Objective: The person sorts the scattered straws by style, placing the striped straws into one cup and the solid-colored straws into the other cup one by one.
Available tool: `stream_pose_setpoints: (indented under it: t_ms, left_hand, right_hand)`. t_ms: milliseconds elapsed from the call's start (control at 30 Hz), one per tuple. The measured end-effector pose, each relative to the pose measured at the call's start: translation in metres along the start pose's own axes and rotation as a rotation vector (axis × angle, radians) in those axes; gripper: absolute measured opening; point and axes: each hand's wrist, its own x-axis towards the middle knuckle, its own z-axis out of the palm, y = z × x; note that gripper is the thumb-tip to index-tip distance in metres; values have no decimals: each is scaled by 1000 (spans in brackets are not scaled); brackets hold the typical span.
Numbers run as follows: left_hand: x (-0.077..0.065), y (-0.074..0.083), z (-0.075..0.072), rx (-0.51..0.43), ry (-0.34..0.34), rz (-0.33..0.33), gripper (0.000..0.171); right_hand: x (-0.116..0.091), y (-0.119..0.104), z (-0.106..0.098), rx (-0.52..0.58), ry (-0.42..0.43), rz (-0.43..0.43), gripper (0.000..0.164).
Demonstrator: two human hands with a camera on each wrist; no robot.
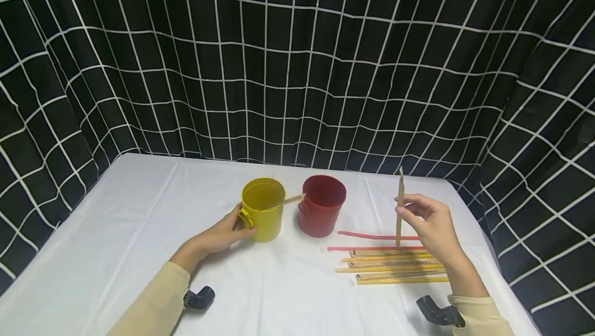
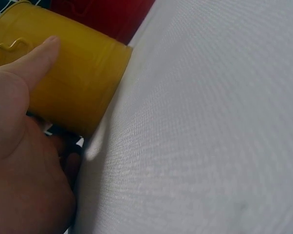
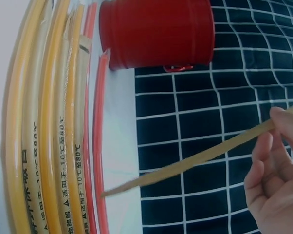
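My left hand holds the left side of a yellow bucket, thumb across its front near the small handle; its fingers are partly hidden behind. One thin paper-wrapped straw leans inside that bucket, its top sticking out over the rim towards a red bucket. On the right, my right hand pinches another brown paper-wrapped straw between thumb and fingertips. It stands nearly upright above the row of straws. In the right wrist view the held straw slants down, its tip overlapping a red straw.
Below the right hand, yellow straws and printed paper-wrapped straws lie side by side, with two red straws behind them. A white cloth covers the table. Black curtains with a white grid surround it.
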Motion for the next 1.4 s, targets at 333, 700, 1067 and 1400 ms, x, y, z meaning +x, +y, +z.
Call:
stream_pose_setpoints:
  t_ms: [333,700,1067,1400]
  left_hand:
    - [2,-4,1,2,-8,15,96]
    - [4,-8,0,10,-11,10,98]
    - [6,-3,0,25,-10,-7,99]
    - [1,-3,2,23,0,-20,97]
  right_hand:
    - [-1,-7,0,182,109,36,17]
    - [1,-17,-5,609,204,117,14]
    - [3,-34,-14,968,150,54,27]
    - [19,-64,0,1058,127,27,27]
